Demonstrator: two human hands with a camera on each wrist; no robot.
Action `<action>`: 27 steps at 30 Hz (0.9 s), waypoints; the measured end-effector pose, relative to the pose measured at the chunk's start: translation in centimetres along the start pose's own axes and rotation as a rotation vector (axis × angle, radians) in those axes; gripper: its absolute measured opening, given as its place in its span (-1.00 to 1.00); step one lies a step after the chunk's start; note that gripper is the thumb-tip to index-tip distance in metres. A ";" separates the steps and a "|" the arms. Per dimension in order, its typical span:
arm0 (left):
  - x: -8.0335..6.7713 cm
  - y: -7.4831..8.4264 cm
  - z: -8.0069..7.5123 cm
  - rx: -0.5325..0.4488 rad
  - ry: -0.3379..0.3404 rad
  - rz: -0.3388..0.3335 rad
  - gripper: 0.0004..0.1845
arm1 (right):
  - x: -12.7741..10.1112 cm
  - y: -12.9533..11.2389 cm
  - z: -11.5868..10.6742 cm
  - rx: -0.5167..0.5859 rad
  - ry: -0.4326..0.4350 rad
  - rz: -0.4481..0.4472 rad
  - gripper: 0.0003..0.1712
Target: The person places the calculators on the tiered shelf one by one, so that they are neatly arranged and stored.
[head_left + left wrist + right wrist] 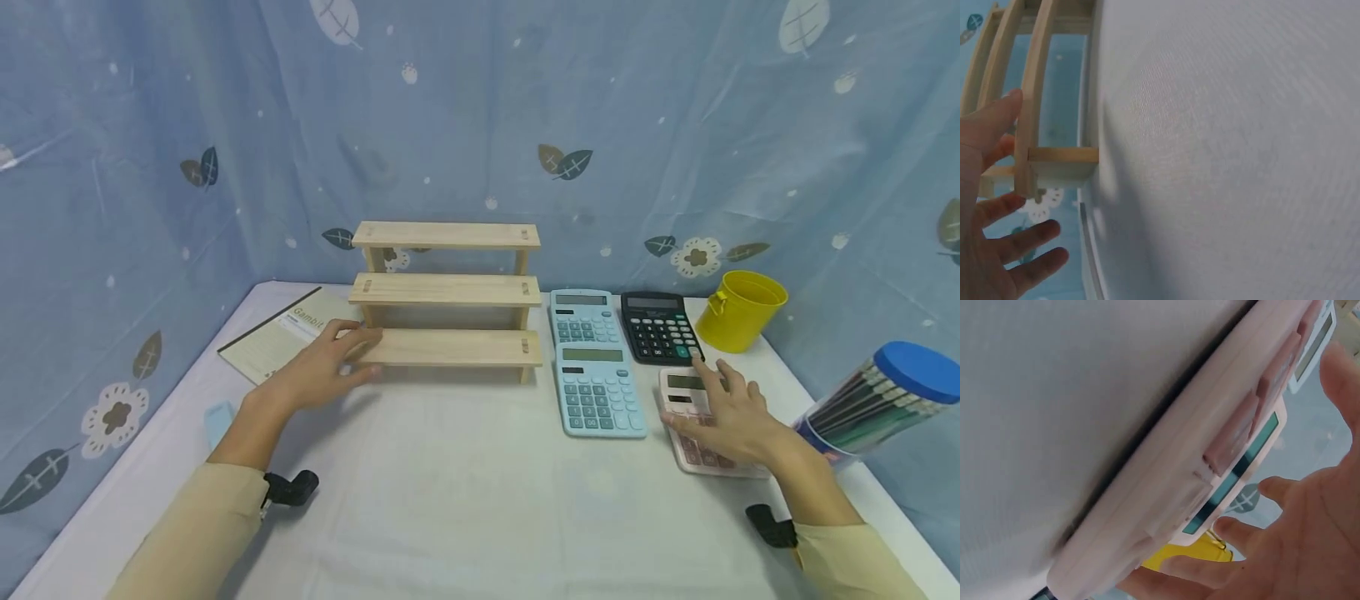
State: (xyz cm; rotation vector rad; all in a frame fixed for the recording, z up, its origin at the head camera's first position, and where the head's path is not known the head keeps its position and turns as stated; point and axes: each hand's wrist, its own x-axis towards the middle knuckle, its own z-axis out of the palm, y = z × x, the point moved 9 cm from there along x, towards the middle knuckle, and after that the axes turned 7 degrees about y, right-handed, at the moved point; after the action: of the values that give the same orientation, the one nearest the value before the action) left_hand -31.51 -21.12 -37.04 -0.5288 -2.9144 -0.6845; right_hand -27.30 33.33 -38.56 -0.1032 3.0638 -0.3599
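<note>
Right hand (731,421) spread flat over pink calculator (693,417), long axis running away | left hand (330,367) open-fingered, touching rack (450,346) end

Both arms wear long, loose sleeves of pale beige cloth, ending just short of the wrists. The left hand (318,371) and right hand (731,421) are bare. A small black camera mount is strapped at each wrist.

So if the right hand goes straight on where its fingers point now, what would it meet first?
Probably the black calculator. The right hand hovers over the pink calculator, its fingers pointing up and left toward the black one's near corner. Depth is unclear, so it may pass above it.
</note>
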 end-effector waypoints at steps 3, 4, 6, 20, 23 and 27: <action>0.1 -0.4 0.1 -0.023 -0.004 -0.027 -0.26 | -0.1 0.1 0.1 -0.012 -0.017 0.006 0.37; 0.1 -0.5 0.2 -0.026 -0.009 -0.032 -0.25 | -0.1 0.2 0.2 -0.015 -0.021 0.006 0.38; 0.1 -0.7 0.3 -0.034 -0.016 -0.043 -0.23 | -0.2 0.1 0.2 -0.022 -0.024 0.006 0.42; 1.0 -2.2 0.4 -0.095 -0.013 -0.063 -0.32 | -0.3 0.3 0.5 -0.075 -0.081 0.044 0.58; 0.9 -2.3 0.6 -0.076 -0.026 -0.066 -0.29 | -0.2 0.3 0.5 -0.070 -0.077 0.063 0.57; 0.6 -2.6 0.6 -0.127 -0.029 -0.069 -0.29 | 0.0 -0.3 0.2 -0.051 -0.049 0.053 0.59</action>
State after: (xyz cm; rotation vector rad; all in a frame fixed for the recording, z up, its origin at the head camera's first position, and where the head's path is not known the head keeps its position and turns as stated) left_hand -33.06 -22.89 -38.52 -0.4562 -2.9428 -0.8824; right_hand -27.26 32.95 -38.70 -0.0323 3.0207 -0.2725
